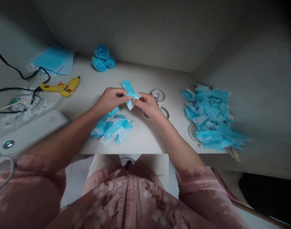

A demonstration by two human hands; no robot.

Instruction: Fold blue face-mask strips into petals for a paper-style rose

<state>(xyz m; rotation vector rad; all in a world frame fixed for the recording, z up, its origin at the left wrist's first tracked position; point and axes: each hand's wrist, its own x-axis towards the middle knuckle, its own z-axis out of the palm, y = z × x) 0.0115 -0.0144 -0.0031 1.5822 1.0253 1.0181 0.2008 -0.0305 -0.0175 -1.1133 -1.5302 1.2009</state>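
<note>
Between my two hands, over the middle of the table, is a blue-and-white fabric strip that looks like face mask material. My left hand pinches it from the left, thumb on top. From the right, my right hand pinches the strip's white end between thumb and fingers. A small pile of blue and white fabric pieces lies just below my left hand. Scissors rest on the table under and beside my right hand, which partly hides them, along with a roll of tape.
Three blue fabric roses stand at the back. On the left are folded face masks, a yellow glue gun, black cables, white scraps and a white power bank. A large heap of blue fabric pieces covers the right side, sticks poking out.
</note>
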